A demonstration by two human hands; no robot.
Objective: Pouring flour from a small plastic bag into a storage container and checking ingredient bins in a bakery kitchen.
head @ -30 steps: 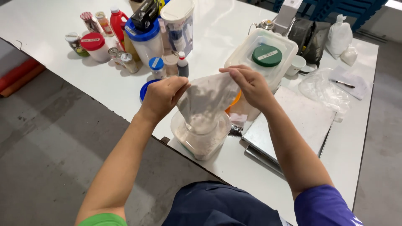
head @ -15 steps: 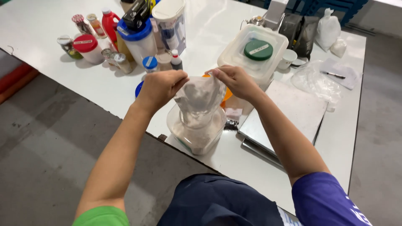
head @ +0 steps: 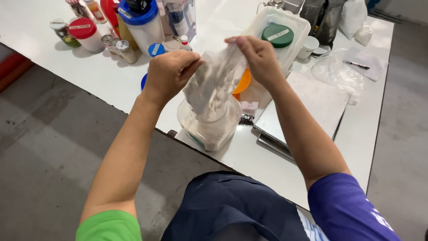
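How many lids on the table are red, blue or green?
Red lids: 1
Blue lids: 2
Green lids: 1
Total: 4

At the centre of the frame, the left hand [head: 171, 73] and the right hand [head: 258, 58] pinch the top corners of a clear plastic bag [head: 214, 82] dusted with white powder. The bag hangs down into a clear plastic container [head: 209, 125] near the lower edge of the white worktop [head: 107, 80]. An orange bowl [head: 243, 82] shows just behind the bag. Jars and bottles [head: 120, 27] crowd the upper left; a lidded tub with a green disc [head: 278, 33] sits at upper centre, and a grey board [head: 312, 102] lies to the right.
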